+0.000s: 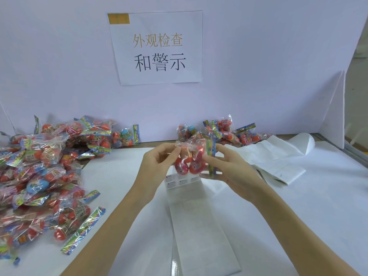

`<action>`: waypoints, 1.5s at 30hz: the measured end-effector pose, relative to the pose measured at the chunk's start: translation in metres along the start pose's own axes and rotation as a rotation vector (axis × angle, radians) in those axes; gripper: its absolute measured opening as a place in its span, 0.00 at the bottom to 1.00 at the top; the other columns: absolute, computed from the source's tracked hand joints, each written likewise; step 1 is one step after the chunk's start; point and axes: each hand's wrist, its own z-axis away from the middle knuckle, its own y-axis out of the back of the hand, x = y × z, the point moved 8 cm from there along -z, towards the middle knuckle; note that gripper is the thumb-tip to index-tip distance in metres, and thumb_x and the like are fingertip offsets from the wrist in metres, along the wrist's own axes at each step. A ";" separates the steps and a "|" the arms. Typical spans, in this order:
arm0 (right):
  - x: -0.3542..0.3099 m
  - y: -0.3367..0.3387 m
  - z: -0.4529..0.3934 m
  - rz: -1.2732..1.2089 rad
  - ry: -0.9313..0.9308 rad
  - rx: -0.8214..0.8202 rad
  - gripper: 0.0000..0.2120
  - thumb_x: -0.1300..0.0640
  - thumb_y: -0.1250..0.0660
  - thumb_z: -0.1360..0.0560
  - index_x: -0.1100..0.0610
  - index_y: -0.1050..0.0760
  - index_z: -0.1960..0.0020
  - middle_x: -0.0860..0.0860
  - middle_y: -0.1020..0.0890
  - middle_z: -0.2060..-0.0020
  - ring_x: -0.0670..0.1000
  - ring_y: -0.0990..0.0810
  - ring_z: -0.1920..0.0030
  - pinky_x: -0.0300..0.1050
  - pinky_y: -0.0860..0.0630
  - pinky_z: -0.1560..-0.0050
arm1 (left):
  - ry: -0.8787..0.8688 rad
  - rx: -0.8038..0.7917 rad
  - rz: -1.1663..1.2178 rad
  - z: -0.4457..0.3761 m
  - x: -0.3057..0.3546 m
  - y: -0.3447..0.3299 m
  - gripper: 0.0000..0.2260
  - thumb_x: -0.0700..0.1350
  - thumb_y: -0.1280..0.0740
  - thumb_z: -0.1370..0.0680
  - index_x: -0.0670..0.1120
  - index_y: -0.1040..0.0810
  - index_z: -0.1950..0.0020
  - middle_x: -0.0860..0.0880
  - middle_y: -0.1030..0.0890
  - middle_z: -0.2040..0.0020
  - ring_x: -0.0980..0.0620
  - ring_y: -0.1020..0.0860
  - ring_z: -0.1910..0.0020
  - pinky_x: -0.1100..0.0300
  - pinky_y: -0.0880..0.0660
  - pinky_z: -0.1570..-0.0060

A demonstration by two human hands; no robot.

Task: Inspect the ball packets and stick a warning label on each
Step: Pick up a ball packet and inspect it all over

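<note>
Both hands were raised over the middle of the white table [298, 226], holding one ball packet [191, 156] between them. The left hand [157, 166] pinched the packet's clear upper left corner between thumb and fingertips. The right hand [231, 168] gripped its right side, the thumb pressed across the front near the red balls and the other fingers curled behind the colourful header strip. The packet hung upright, clear of the table, with red balls showing through the plastic.

Directly beneath it, on the table, lay a long strip of label backing [199, 226] running toward the near edge, and at its far end sat a few white warning labels [175, 181] with small black print.

To the left a big heap of packets [43, 172] spread along the table from the far wall to the near edge. A smaller pile of packets [229, 130] lay at the far side, just behind the hands, against the white partition [59, 56]. Right of that pile some spent backing sheets [278, 156] were scattered loosely. A printed paper sign [157, 48] with Chinese characters was fixed to the partition above.
</note>
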 end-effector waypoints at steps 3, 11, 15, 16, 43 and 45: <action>-0.005 0.000 0.003 0.105 0.048 0.089 0.14 0.47 0.30 0.20 0.55 0.15 0.43 0.55 0.11 0.50 0.57 0.12 0.48 0.55 0.16 0.42 | 0.020 -0.039 0.040 0.000 -0.002 -0.001 0.05 0.45 0.26 0.21 0.47 0.13 0.46 0.48 0.12 0.48 0.50 0.15 0.52 0.62 0.20 0.50; -0.007 0.012 -0.001 0.057 0.121 0.210 0.15 0.48 0.29 0.20 0.53 0.11 0.60 0.52 0.11 0.59 0.47 0.16 0.60 0.37 0.19 0.54 | 0.126 -0.002 0.288 -0.002 -0.007 -0.002 0.07 0.46 0.25 0.27 0.44 0.12 0.54 0.43 0.13 0.51 0.51 0.15 0.57 0.64 0.20 0.55; -0.007 0.014 0.000 0.128 0.173 0.284 0.21 0.48 0.31 0.18 0.66 0.17 0.56 0.66 0.17 0.60 0.53 0.20 0.63 0.44 0.21 0.59 | 0.092 0.016 0.187 -0.002 -0.008 -0.001 0.04 0.41 0.28 0.21 0.41 0.14 0.52 0.43 0.13 0.49 0.48 0.15 0.53 0.63 0.19 0.53; -0.010 0.015 0.000 0.187 0.214 0.300 0.22 0.48 0.31 0.18 0.69 0.19 0.56 0.70 0.20 0.60 0.55 0.23 0.64 0.49 0.23 0.61 | 0.071 -0.010 0.132 -0.002 -0.006 -0.002 0.05 0.41 0.28 0.20 0.40 0.15 0.49 0.43 0.13 0.49 0.47 0.15 0.52 0.61 0.18 0.52; 0.000 0.003 -0.001 -0.124 0.071 0.090 0.05 0.53 0.27 0.23 0.55 0.18 0.52 0.52 0.13 0.54 0.47 0.17 0.57 0.38 0.21 0.53 | 0.037 0.113 0.004 -0.001 -0.001 0.005 0.08 0.45 0.26 0.21 0.46 0.12 0.58 0.45 0.15 0.62 0.50 0.18 0.66 0.60 0.19 0.58; 0.000 0.002 -0.001 -0.035 0.092 0.092 0.07 0.53 0.32 0.18 0.54 0.17 0.45 0.51 0.12 0.51 0.48 0.15 0.53 0.40 0.19 0.50 | 0.032 0.164 0.025 0.000 -0.002 0.007 0.08 0.45 0.26 0.20 0.47 0.11 0.58 0.45 0.14 0.61 0.48 0.15 0.65 0.60 0.18 0.58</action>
